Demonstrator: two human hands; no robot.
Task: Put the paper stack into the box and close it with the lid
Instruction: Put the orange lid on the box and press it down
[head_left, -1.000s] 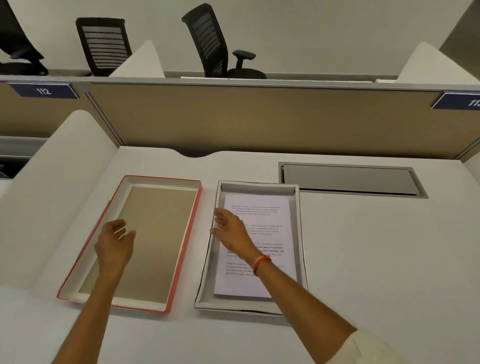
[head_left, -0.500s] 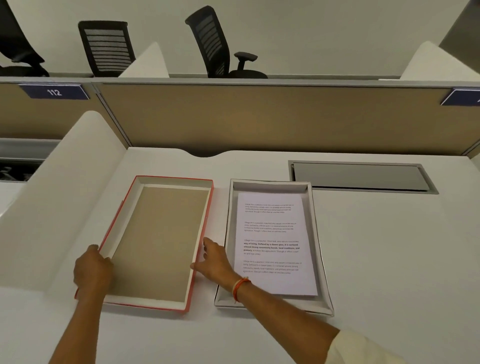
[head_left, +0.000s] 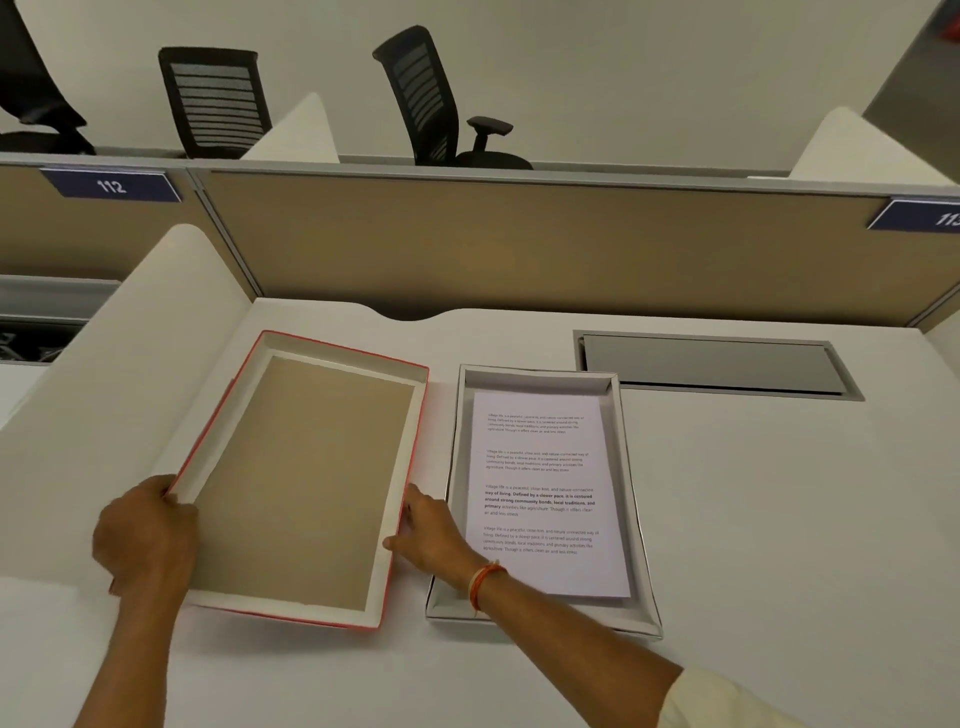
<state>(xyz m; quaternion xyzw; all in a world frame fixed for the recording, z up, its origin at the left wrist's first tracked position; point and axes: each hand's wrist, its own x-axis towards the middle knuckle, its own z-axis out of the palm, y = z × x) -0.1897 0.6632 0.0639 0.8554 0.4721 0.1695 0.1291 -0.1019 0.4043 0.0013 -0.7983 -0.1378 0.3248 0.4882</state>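
Observation:
The red-edged lid (head_left: 306, 467) lies upside down on the left, brown inside showing, its near end raised off the desk. My left hand (head_left: 145, 535) grips its left rim and my right hand (head_left: 431, 530) grips its right rim. To the right sits the shallow white box (head_left: 636, 499) with the printed paper stack (head_left: 545, 493) lying flat inside it. My right forearm, with an orange wrist thread, crosses the box's near left corner.
A grey cable hatch (head_left: 717, 364) is set into the white desk (head_left: 779, 519) at the back right. A tan partition (head_left: 519, 244) closes the far edge, and a white curved divider (head_left: 104, 364) stands on the left. Office chairs stand beyond.
My right hand left the paper stack and took the lid's right rim; my left hand moved from inside the lid to its left rim. The lid has lifted and tilted slightly.

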